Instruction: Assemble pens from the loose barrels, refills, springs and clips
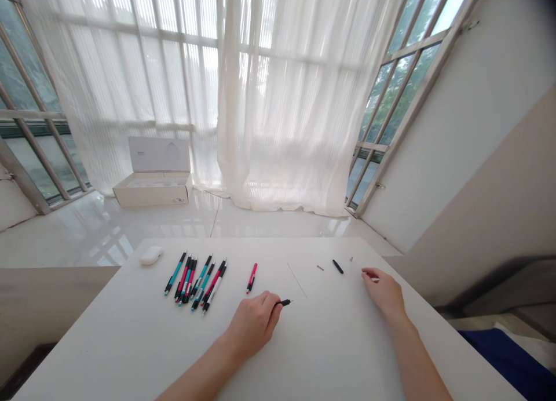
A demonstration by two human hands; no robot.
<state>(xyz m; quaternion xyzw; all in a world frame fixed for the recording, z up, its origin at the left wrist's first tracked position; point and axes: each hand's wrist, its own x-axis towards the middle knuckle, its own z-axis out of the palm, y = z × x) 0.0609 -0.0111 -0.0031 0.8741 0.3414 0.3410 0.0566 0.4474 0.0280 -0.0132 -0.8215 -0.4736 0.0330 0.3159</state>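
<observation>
My left hand (256, 323) is closed around a slim black pen part (284, 302) with a thin point sticking out to the right. Just beyond that hand lies a pink pen barrel (252, 276) with a black clip. My right hand (384, 294) rests over the right side of the table, thumb and fingertips pinched together; whatever they hold is too small to make out. Close to it are a black grip sleeve (337, 266), a tiny cone-shaped tip (351, 259) and a small metal spring-like piece (320, 268). A thin dark rod (297, 280) lies between the hands.
Several teal, pink and white pens (195, 282) lie side by side on the left of the white table (130, 349). A white earbud case (152, 255) sits near the far left corner. Behind, an open white box (152, 189) stands on the ledge before the curtain (286, 111).
</observation>
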